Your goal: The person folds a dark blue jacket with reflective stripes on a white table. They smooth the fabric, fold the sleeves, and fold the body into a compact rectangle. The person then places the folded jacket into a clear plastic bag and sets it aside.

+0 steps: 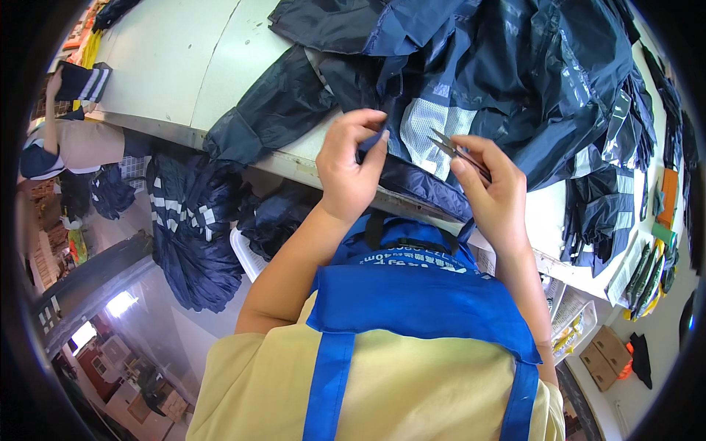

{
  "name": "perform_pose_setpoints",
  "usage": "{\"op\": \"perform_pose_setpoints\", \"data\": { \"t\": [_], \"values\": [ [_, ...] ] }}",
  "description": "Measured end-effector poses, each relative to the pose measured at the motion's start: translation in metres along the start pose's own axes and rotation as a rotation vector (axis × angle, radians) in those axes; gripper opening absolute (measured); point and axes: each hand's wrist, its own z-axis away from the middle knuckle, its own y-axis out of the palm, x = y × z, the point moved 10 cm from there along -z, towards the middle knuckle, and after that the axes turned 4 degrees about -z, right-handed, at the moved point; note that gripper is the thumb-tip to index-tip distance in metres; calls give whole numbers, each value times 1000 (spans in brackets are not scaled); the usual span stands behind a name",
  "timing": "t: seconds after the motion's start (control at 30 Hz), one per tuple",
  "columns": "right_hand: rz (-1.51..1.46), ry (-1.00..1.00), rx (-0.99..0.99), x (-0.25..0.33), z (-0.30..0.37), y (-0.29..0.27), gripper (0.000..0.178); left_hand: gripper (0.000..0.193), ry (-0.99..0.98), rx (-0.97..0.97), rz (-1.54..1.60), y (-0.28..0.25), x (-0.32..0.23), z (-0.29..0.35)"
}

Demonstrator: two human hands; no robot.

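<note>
A dark navy rain jacket [507, 88] with a shiny surface lies spread over the white table. Its edge, with a pale mesh panel [426, 125], hangs toward me at the table's front. My left hand [349, 162] is closed, pinching a bit of the navy cloth between thumb and fingers. Thread snips [443, 143] rest in my right hand [494, 187], which is closed around them. Their slim pointed blades are slightly apart, aimed left over the mesh panel toward my left hand. One jacket sleeve [276, 106] stretches left across the table edge.
The white table [173, 55] runs along the far side. Dark garments with pale stripes [191, 220] hang down at the left, beside a white basket [246, 253]. More striped garments [599, 213] lie at the right. A co-worker [81, 143] at far left holds a striped dark piece.
</note>
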Motion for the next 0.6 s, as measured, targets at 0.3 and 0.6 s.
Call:
{"op": "perform_pose_setpoints", "data": {
  "t": [0.3,0.6],
  "values": [
    [-11,82,141,-21,-35,11,24,28,337,63,2,0,-28,15],
    [47,101,204,-27,-48,23,24,28,374,80,9,3,-28,16]
  ]
}}
